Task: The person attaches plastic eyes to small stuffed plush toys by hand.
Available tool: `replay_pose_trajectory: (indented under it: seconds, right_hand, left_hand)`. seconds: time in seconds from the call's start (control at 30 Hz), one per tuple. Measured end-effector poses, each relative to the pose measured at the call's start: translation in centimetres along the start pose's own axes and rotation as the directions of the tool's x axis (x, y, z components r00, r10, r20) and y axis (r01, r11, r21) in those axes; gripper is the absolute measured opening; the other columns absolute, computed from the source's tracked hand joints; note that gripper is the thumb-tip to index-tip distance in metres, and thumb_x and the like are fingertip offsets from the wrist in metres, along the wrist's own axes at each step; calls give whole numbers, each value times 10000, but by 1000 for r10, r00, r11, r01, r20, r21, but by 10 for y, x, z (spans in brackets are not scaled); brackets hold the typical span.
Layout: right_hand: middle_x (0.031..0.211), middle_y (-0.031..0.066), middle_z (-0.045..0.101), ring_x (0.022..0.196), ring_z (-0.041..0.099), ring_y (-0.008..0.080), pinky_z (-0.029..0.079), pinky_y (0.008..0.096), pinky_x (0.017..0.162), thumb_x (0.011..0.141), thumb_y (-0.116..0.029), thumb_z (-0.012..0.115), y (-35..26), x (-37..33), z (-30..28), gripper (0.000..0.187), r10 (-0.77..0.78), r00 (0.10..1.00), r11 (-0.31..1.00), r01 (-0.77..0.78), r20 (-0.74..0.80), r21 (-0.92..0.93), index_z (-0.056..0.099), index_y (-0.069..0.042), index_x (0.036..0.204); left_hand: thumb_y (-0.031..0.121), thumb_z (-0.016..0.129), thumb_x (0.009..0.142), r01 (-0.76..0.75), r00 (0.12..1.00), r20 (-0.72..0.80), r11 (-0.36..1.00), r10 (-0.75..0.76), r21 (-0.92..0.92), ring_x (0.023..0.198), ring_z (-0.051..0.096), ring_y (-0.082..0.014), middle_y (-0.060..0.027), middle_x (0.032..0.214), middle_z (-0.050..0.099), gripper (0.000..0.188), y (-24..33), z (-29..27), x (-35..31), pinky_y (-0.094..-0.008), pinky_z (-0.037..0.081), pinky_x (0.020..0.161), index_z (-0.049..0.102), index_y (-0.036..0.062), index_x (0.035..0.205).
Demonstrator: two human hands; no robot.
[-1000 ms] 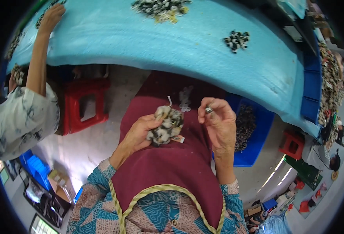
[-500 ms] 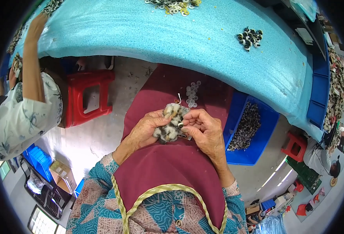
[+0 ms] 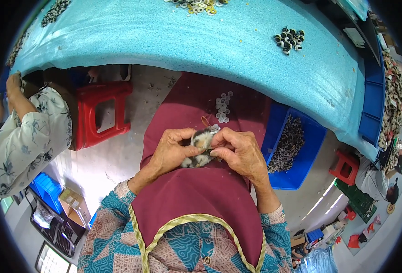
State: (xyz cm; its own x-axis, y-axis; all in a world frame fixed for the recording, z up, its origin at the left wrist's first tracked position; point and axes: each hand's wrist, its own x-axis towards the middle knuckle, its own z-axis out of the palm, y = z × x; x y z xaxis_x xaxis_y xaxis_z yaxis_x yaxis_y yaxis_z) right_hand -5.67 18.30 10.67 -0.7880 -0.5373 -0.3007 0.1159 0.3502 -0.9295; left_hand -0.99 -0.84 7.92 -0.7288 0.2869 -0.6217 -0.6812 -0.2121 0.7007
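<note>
A small fluffy plush toy [image 3: 202, 139], mottled grey, white and tan, is held low over my lap. My left hand [image 3: 172, 148] is closed around its left side, thumb pressed into the fur. At the toy's right edge, the fingertips of my right hand [image 3: 237, 152] are pinched together against the fur. Whatever small part may sit between those fingertips is hidden. A brownish loop [image 3: 205, 121] sticks up from the toy's top, beside a pale disc [image 3: 215, 128]. Just beyond, several clear plastic discs [image 3: 222, 107] lie on the maroon apron [image 3: 173, 109].
A blue-covered table [image 3: 187, 45] crosses ahead, bearing black-and-white pieces [image 3: 289, 40] and yellow and white rings [image 3: 198, 6]. Right of my lap stands a blue bin [image 3: 296, 179] of small dark-and-white parts. A red stool [image 3: 86, 118] and another person's patterned sleeve [image 3: 37, 141] are left.
The toy has been turned and is more covered by my fingers. The black-and-white piece by my right fingertips no longer shows. The other person's raised arm has come down from the table.
</note>
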Motion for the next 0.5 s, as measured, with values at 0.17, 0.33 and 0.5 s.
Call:
replay_pose_trajectory:
  seconds: [0.17, 0.33, 0.5]
  right_hand:
    - [706, 108, 638, 608, 639, 207, 487, 287, 551, 672, 37, 647, 0, 6, -3, 128, -111, 988, 992, 117, 107, -47, 565, 15, 767]
    - [646, 90, 583, 614, 594, 268, 463, 347, 550, 653, 13, 661, -3, 5, -2, 127, -219, 954, 948, 258, 205, -188, 556, -15, 716]
    - [770, 83, 585, 747, 584, 266, 470, 344, 589, 636, -26, 667, -8, 6, -7, 167, -274, 920, 884, 355, 280, -304, 565, -37, 767]
  left_hand:
    - [30, 714, 687, -213, 977, 86, 920, 196, 327, 737, 561, -59, -10, 769, 617, 254, 13, 8, -8, -234, 474, 655, 628, -2, 924]
    - [66, 766, 659, -179, 980, 136, 949, 147, 259, 782, 542, -58, -6, 786, 600, 330, -3, 5, -3, -240, 466, 685, 600, 4, 938]
    - [49, 772, 673, -59, 972, 226, 998, 60, -15, 812, 538, -53, 18, 856, 599, 339, -13, -3, 1, -234, 476, 721, 604, 29, 967]
